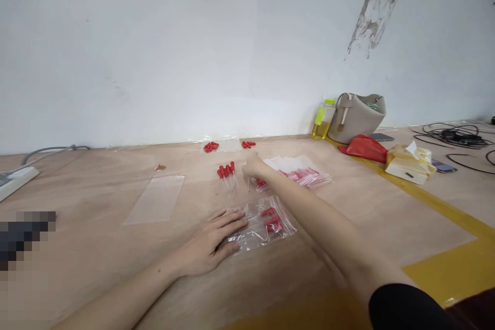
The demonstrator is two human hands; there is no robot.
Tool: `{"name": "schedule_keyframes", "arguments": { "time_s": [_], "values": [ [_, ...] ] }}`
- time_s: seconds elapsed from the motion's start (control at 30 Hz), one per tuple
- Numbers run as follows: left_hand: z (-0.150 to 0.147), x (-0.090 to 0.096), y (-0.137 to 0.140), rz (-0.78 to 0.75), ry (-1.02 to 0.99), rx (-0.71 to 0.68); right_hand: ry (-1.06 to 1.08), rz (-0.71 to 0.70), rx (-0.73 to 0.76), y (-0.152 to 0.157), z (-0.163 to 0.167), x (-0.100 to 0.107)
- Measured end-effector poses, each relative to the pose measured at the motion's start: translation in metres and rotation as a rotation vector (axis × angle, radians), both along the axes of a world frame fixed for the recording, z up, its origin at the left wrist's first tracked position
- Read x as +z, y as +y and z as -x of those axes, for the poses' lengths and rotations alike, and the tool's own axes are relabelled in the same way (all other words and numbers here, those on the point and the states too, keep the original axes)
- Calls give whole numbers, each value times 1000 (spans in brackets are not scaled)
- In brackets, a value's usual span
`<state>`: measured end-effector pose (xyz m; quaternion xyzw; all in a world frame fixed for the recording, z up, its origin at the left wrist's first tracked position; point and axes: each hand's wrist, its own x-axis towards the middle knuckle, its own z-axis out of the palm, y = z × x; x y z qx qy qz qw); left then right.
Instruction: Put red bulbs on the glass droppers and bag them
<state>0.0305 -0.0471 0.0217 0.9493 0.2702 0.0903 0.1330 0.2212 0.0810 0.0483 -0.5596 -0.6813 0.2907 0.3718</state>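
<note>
My left hand lies flat with its fingers spread, fingertips resting on the left side of a clear zip bag. Several red rubber bulbs are inside that bag, near its zip end. Further out, my right hand is closed in a pinch. A thin glass tube points down below it and looks like the stem of a dropper; its upper end is hidden in the fingers. Just left of this hand, several droppers with red bulbs lie side by side, stems toward me.
Small bags with red contents are piled beyond my right forearm. Loose red bulbs lie on plastic by the wall. A flat clear bag is at left, a power strip beyond it. A bottle and handbag stand at right.
</note>
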Motion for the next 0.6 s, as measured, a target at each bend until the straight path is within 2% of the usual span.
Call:
{"name": "schedule_keyframes", "arguments": {
  "time_s": [0.1, 0.13, 0.2, 0.3, 0.4, 0.6],
  "values": [
    [0, 0, 0, -9, 5, 2, 20, 43, -130, -27, -36, 5],
    [0, -1, 0, -12, 7, 2, 86, 34, -168, -39, -48, 5],
    [1, -2, 1, -22, 12, -3, 235, -65, -178, -63, -72, 1],
    [2, -4, 1, -48, 17, 1, 411, -128, -219, -94, -95, -13],
    [2, -5, 1, -61, 21, 13, 499, -155, -226, -110, -102, -29],
    [3, -6, 1, -77, 0, 18, 628, -115, -198, -119, -89, -46]
  ]
}}
